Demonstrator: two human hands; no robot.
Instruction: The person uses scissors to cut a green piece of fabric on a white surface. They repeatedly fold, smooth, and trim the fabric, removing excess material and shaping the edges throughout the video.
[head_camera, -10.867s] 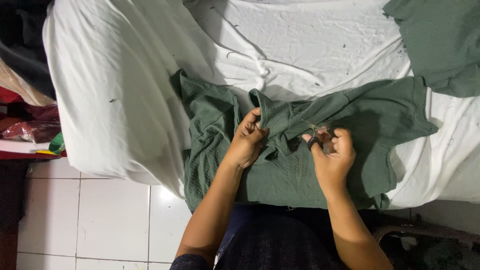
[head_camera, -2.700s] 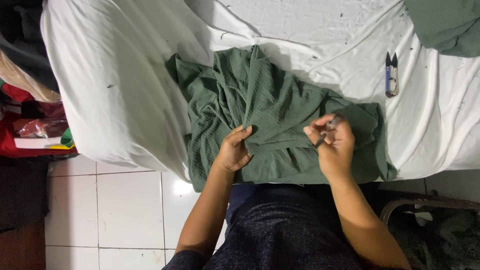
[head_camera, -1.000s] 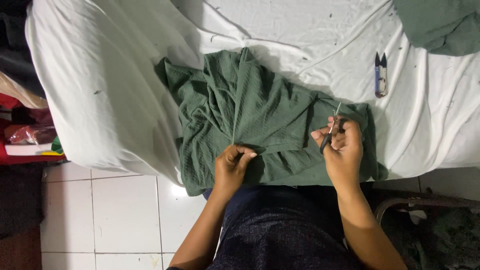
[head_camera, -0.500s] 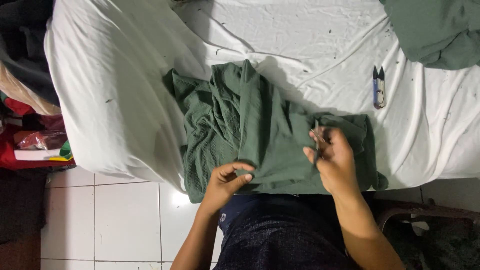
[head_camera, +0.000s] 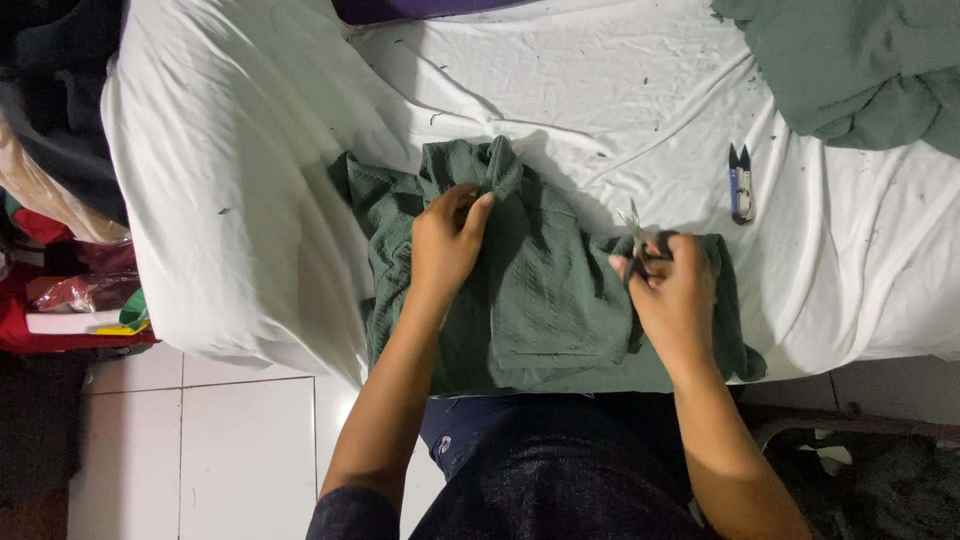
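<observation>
White bedsheet (head_camera: 300, 200) carries a green garment (head_camera: 545, 300): left hand (head_camera: 447, 245) grips its bunched fold at 12 o'clock, right hand (head_camera: 675, 290) pinches fabric at 3 o'clock.

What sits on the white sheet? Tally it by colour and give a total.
Green garments: 2, one under both hands and one heaped at the top right corner.
Blue-handled thread snips: 1, lying on the sheet.
Small metal tool: 1, pinched in the right hand.
Total: 4.
</observation>
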